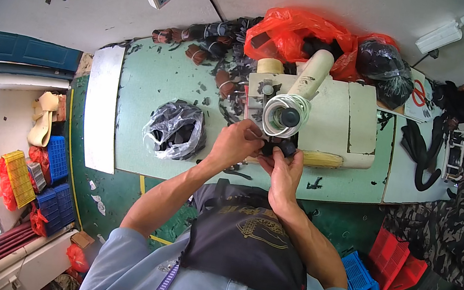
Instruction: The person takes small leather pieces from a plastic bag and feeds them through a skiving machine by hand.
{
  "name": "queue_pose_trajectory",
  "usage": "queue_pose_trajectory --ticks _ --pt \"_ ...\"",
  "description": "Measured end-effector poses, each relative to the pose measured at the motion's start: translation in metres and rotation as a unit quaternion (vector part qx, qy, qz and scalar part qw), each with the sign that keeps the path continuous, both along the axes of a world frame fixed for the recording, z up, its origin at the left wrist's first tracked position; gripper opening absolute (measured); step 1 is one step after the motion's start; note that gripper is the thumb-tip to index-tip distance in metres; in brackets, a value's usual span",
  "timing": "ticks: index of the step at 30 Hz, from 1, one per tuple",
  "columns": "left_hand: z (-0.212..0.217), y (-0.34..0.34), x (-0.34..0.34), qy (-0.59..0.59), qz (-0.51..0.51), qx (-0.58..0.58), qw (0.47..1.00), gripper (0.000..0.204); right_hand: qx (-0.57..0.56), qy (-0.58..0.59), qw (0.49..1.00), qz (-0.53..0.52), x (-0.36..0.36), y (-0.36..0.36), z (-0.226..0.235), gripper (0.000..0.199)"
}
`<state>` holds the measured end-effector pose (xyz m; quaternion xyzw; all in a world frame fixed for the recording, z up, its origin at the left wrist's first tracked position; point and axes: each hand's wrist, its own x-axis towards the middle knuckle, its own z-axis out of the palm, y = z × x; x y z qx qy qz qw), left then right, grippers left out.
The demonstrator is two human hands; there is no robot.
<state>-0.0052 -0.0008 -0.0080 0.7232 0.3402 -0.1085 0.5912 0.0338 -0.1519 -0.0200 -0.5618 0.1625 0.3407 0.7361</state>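
Both of my hands are at the front of a cream-coloured sewing machine (327, 115), close under its head. A small black piece (287, 148), which looks like fabric, lies between my fingertips. My left hand (238, 144) is closed in a pinch at the left end of the piece. From the near side, my right hand (281, 175) grips it with thumb and fingers. A coil of white cord (275, 129) hangs on the machine's head just above my fingers, and the needle area is hidden there.
Left of my hands, a clear plastic bag (175, 130) of black pieces rests on the green table (136, 91). Bundled dark strips (196, 53) and red bags (309, 25) line the back. A person in camouflage (446, 232) works at another machine on the right.
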Motion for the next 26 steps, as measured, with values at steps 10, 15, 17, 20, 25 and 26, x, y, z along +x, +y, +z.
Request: queue_pose_trajectory --ticks 10,15,17,20,25,26 --pt "0.004 -0.012 0.005 -0.026 -0.037 0.186 0.982 0.022 0.010 0.030 0.999 -0.037 -0.003 0.000 0.002 0.020" --pt "0.007 -0.017 -0.013 -0.062 0.044 0.064 0.995 0.018 0.000 -0.051 0.996 -0.070 0.010 -0.012 0.002 0.024" --pt "-0.007 -0.010 -0.034 -0.074 0.087 0.050 0.992 0.017 -0.040 -0.105 0.991 -0.069 0.043 -0.020 0.017 0.026" --pt "-0.005 0.005 -0.065 -0.074 0.166 0.016 0.983 0.017 -0.072 -0.252 0.964 -0.050 0.113 -0.028 0.023 0.024" --pt "-0.019 0.025 -0.113 -0.032 0.237 0.000 0.971 0.016 -0.321 -0.432 0.834 0.121 0.235 -0.006 0.018 0.029" --pt "-0.023 0.028 -0.122 -0.037 0.241 0.009 0.970 0.015 -0.410 -0.483 0.754 0.175 0.258 -0.003 0.008 0.032"
